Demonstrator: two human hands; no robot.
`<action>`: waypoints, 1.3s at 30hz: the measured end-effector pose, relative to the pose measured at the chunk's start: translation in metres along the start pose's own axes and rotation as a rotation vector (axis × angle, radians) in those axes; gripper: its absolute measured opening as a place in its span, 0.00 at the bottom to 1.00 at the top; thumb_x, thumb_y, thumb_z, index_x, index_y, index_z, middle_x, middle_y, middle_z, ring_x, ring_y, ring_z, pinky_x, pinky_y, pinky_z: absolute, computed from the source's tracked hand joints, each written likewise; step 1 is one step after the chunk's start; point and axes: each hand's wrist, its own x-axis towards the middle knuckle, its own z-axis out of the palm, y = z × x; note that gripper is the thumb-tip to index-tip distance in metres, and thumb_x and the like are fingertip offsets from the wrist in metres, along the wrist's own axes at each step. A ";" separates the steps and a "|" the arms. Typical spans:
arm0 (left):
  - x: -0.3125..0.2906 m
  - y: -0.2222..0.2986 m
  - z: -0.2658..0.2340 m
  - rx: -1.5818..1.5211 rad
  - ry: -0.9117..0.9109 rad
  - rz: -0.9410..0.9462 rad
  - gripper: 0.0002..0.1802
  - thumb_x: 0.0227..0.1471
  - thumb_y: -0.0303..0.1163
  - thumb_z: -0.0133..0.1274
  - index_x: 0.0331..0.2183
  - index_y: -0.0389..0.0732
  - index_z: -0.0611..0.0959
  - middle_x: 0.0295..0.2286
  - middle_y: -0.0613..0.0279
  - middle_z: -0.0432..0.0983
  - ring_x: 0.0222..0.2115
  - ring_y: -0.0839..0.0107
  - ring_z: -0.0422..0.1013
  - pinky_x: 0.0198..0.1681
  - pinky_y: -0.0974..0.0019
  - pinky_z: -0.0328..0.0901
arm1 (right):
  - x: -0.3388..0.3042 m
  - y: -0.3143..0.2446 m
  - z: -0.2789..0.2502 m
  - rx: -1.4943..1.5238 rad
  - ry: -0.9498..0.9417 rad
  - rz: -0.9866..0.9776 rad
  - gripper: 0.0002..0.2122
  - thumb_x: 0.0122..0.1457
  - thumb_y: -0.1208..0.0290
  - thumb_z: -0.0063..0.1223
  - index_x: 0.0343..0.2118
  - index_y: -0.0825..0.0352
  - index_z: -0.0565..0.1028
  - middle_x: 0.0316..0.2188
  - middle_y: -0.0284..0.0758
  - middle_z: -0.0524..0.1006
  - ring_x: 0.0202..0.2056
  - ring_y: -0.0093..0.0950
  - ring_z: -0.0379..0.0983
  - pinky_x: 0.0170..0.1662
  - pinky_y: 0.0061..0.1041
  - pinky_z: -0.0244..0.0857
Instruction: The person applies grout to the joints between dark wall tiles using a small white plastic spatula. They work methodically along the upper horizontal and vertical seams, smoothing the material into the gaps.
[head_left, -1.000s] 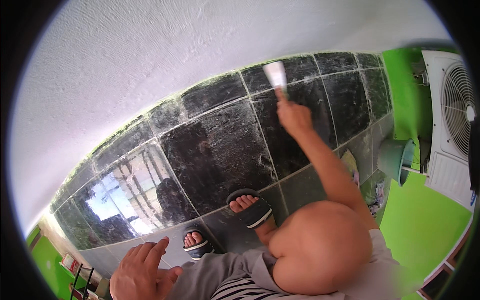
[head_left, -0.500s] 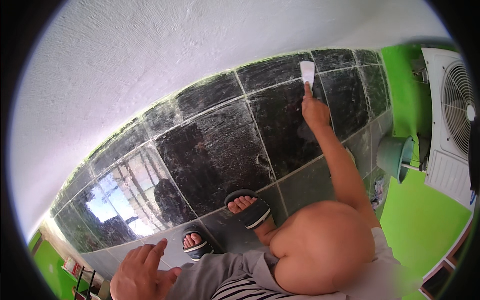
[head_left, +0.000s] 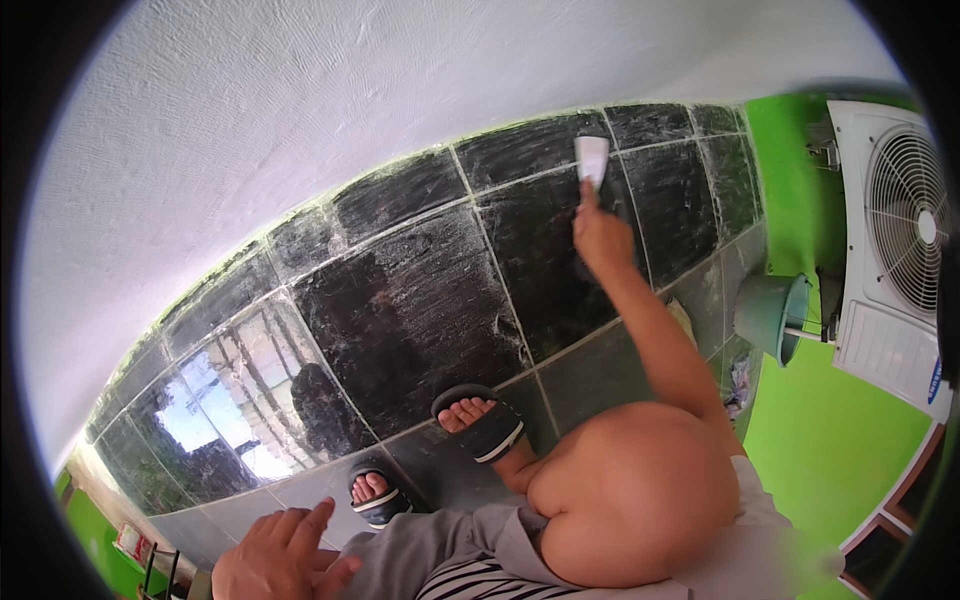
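Observation:
My right hand [head_left: 603, 238] grips a putty knife [head_left: 592, 158] with a wide, pale blade. Its index finger lies along the tool toward the blade, and the handle is hidden in my grip. The blade is over the joint between the upper strip of tiles and a large black tile [head_left: 549, 270]; whether it touches cannot be told. At the lower left my left hand [head_left: 275, 553] holds nothing, its fingers apart, beside my grey shorts.
A rough white wall [head_left: 330, 110] rises beyond the smeared black tiles. My sandalled feet [head_left: 485, 425] stand on grey tiles. To the right are a green bucket [head_left: 765, 315], a white fan unit [head_left: 890, 230] and a bright green wall [head_left: 830, 420].
The putty knife and my right hand have shifted slightly toward me across the tiles. The whole view has turned a little, and my left hand stays open near the same place.

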 end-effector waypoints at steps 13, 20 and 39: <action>-0.002 -0.008 0.005 -0.002 0.038 0.028 0.31 0.55 0.35 0.61 0.59 0.37 0.75 0.41 0.47 0.77 0.42 0.46 0.74 0.46 0.50 0.69 | -0.014 0.036 0.012 0.014 0.100 -0.153 0.29 0.68 0.61 0.49 0.72 0.49 0.60 0.25 0.41 0.82 0.24 0.43 0.80 0.27 0.45 0.72; 0.000 -0.003 0.003 0.034 0.067 -0.044 0.29 0.57 0.36 0.60 0.59 0.37 0.75 0.41 0.47 0.77 0.43 0.47 0.74 0.47 0.50 0.69 | 0.004 0.073 0.013 -0.065 0.090 0.013 0.30 0.67 0.61 0.49 0.72 0.52 0.59 0.21 0.42 0.81 0.22 0.44 0.79 0.26 0.48 0.72; 0.009 0.005 0.001 0.014 0.013 -0.019 0.30 0.58 0.37 0.60 0.60 0.38 0.75 0.42 0.46 0.78 0.43 0.46 0.74 0.47 0.49 0.69 | 0.043 0.042 0.002 -0.074 -0.020 -0.086 0.30 0.69 0.60 0.45 0.73 0.52 0.56 0.26 0.43 0.83 0.26 0.44 0.81 0.30 0.47 0.74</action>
